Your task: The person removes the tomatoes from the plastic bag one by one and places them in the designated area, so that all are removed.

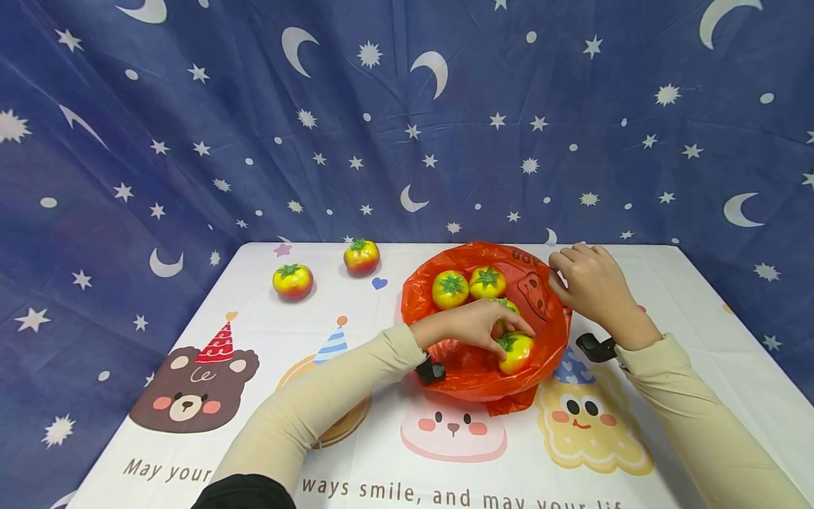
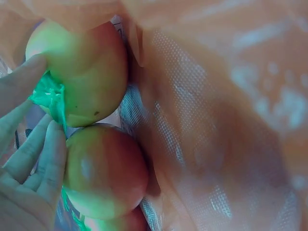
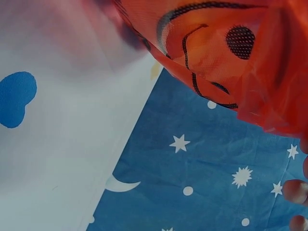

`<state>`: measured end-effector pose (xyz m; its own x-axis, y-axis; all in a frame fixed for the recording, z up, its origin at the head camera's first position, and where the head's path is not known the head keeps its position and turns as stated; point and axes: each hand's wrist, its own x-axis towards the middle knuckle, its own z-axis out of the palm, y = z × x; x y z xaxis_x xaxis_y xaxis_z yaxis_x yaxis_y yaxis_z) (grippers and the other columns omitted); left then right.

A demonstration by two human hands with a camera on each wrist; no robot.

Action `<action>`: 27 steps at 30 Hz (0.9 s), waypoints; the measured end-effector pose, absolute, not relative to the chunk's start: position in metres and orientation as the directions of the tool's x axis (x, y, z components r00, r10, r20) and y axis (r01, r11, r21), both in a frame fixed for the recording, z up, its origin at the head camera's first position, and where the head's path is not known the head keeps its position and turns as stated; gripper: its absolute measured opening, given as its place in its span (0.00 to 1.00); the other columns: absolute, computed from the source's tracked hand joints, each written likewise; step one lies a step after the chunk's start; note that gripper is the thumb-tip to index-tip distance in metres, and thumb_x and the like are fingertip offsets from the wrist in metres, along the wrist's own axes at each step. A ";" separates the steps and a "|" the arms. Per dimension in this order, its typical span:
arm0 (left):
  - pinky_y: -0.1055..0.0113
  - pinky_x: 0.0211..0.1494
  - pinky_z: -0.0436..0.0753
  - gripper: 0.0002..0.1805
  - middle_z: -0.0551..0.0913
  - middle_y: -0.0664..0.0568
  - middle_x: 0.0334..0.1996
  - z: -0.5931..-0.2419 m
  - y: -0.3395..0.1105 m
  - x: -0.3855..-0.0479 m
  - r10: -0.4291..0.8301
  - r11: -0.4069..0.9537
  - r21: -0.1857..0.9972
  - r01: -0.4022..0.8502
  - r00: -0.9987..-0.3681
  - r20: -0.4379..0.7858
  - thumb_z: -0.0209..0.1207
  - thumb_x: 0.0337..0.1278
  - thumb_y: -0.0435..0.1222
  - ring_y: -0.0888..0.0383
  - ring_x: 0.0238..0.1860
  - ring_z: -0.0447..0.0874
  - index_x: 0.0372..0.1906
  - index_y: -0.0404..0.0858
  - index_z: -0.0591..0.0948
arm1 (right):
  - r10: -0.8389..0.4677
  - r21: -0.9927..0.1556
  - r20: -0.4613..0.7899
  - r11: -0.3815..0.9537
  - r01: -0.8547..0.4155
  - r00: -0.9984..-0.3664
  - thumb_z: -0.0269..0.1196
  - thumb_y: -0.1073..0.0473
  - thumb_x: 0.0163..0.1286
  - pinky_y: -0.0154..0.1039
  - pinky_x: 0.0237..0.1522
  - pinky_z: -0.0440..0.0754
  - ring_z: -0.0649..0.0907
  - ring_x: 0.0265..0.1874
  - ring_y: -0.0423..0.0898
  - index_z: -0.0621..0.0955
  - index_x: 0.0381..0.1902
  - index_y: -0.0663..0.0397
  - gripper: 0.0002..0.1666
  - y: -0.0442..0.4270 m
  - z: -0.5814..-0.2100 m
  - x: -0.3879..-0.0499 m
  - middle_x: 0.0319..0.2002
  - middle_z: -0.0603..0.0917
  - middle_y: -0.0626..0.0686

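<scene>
A red plastic bag point(image 1: 439, 378) with black print lies spread open on the table. Several red-and-yellow tomatoes with green leafy tops sit inside it. My left hand point(image 1: 473, 324) reaches over the bag's near left rim and pinches the nearest tomato point(image 1: 518, 355) between thumb and fingers. In the left wrist view, those fingertips are at the green top of one tomato point(image 2: 89, 86), with a second tomato point(image 2: 106, 168) against it. My right hand point(image 1: 591, 283) grips the bag's far right rim. Only its fingertips point(image 3: 294, 191) show in the right wrist view, beside the bag point(image 3: 216, 53).
Two more tomatoes, one at the left point(image 1: 293, 282) and one farther back point(image 1: 362, 256), lie outside the bag. The white tablecloth point(image 1: 381, 466) carries printed cartoon faces and lettering. A blue curtain point(image 1: 356, 177) with moons and stars hangs behind the table's far edge.
</scene>
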<state>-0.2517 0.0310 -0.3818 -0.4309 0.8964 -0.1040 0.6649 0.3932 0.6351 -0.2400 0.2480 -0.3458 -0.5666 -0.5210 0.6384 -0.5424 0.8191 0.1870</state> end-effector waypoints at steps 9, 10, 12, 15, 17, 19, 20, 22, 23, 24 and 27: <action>0.83 0.47 0.77 0.23 0.84 0.56 0.48 -0.378 0.028 -0.252 0.872 0.438 0.597 0.672 -0.478 -0.102 0.68 0.48 0.40 0.65 0.46 0.80 0.53 0.45 0.82 | -0.516 0.180 0.632 0.823 -0.539 -0.578 0.60 0.65 0.52 0.45 0.24 0.69 0.74 0.22 0.52 0.74 0.21 0.58 0.05 0.248 -0.345 -0.240 0.18 0.78 0.55; 0.84 0.47 0.77 0.22 0.84 0.56 0.47 -0.377 0.028 -0.252 0.871 0.442 0.591 0.675 -0.481 -0.102 0.68 0.49 0.40 0.65 0.45 0.80 0.52 0.45 0.82 | -0.516 0.180 0.633 0.823 -0.539 -0.576 0.60 0.65 0.52 0.45 0.24 0.69 0.74 0.22 0.52 0.74 0.21 0.58 0.05 0.248 -0.345 -0.240 0.18 0.78 0.55; 0.84 0.46 0.77 0.20 0.85 0.55 0.46 -0.377 0.027 -0.252 0.868 0.447 0.581 0.680 -0.486 -0.100 0.67 0.50 0.38 0.65 0.43 0.81 0.52 0.44 0.82 | -0.518 0.183 0.636 0.822 -0.540 -0.573 0.60 0.65 0.52 0.45 0.24 0.68 0.74 0.22 0.52 0.74 0.20 0.58 0.06 0.248 -0.346 -0.240 0.17 0.78 0.55; 0.84 0.45 0.77 0.18 0.85 0.53 0.43 -0.376 0.026 -0.252 0.867 0.450 0.572 0.686 -0.489 -0.096 0.65 0.52 0.37 0.65 0.41 0.82 0.51 0.43 0.83 | -0.520 0.185 0.639 0.819 -0.542 -0.567 0.60 0.65 0.53 0.45 0.24 0.68 0.73 0.22 0.52 0.73 0.20 0.58 0.06 0.249 -0.346 -0.240 0.17 0.77 0.55; 0.84 0.43 0.77 0.17 0.86 0.52 0.41 -0.376 0.025 -0.252 0.865 0.453 0.561 0.693 -0.494 -0.088 0.65 0.53 0.37 0.65 0.39 0.82 0.50 0.42 0.83 | -0.520 0.185 0.640 0.819 -0.543 -0.566 0.60 0.65 0.53 0.45 0.24 0.68 0.73 0.22 0.52 0.73 0.20 0.58 0.06 0.249 -0.346 -0.240 0.17 0.77 0.55; 0.84 0.42 0.77 0.16 0.86 0.53 0.39 -0.376 0.025 -0.251 0.860 0.460 0.550 0.697 -0.504 -0.081 0.65 0.52 0.38 0.65 0.37 0.82 0.48 0.41 0.84 | -0.520 0.184 0.640 0.819 -0.544 -0.565 0.60 0.65 0.53 0.45 0.24 0.68 0.73 0.22 0.52 0.73 0.20 0.57 0.06 0.249 -0.347 -0.240 0.17 0.77 0.55; 0.84 0.41 0.77 0.16 0.86 0.53 0.38 -0.376 0.025 -0.251 0.857 0.466 0.543 0.699 -0.510 -0.078 0.66 0.52 0.39 0.66 0.36 0.82 0.47 0.41 0.84 | -0.520 0.184 0.640 0.819 -0.544 -0.566 0.60 0.64 0.53 0.45 0.24 0.68 0.73 0.22 0.53 0.73 0.21 0.57 0.06 0.250 -0.347 -0.240 0.17 0.77 0.55; 0.84 0.39 0.76 0.15 0.87 0.53 0.36 -0.376 0.025 -0.251 0.849 0.476 0.533 0.700 -0.523 -0.071 0.66 0.51 0.40 0.67 0.34 0.81 0.45 0.41 0.84 | -0.519 0.183 0.641 0.819 -0.544 -0.566 0.59 0.64 0.54 0.45 0.25 0.69 0.74 0.22 0.53 0.73 0.21 0.57 0.06 0.250 -0.347 -0.241 0.18 0.77 0.55; 0.85 0.39 0.76 0.15 0.87 0.53 0.36 -0.376 0.025 -0.251 0.845 0.482 0.529 0.699 -0.530 -0.070 0.66 0.51 0.40 0.67 0.33 0.81 0.45 0.41 0.84 | -0.519 0.183 0.641 0.819 -0.544 -0.566 0.59 0.64 0.54 0.45 0.25 0.69 0.74 0.22 0.53 0.73 0.21 0.58 0.06 0.250 -0.348 -0.241 0.18 0.77 0.55; 0.85 0.39 0.76 0.14 0.87 0.54 0.36 -0.377 0.025 -0.251 0.843 0.483 0.528 0.698 -0.534 -0.065 0.66 0.52 0.40 0.67 0.33 0.81 0.45 0.41 0.84 | -0.519 0.184 0.641 0.819 -0.543 -0.566 0.59 0.64 0.54 0.45 0.25 0.69 0.74 0.22 0.53 0.73 0.21 0.58 0.06 0.250 -0.348 -0.241 0.18 0.77 0.55; 0.85 0.39 0.76 0.15 0.87 0.54 0.37 -0.379 0.025 -0.251 0.843 0.476 0.526 0.705 -0.535 -0.045 0.66 0.52 0.40 0.68 0.33 0.81 0.45 0.42 0.84 | -0.518 0.183 0.640 0.820 -0.543 -0.567 0.59 0.65 0.53 0.45 0.24 0.68 0.73 0.22 0.53 0.73 0.21 0.58 0.06 0.250 -0.348 -0.241 0.18 0.77 0.55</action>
<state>-0.2514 0.0247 -0.3787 -0.5353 0.8435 -0.0454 0.7049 0.4756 0.5262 -0.2412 0.2502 -0.3478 -0.5668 -0.5182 0.6405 -0.5430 0.8196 0.1826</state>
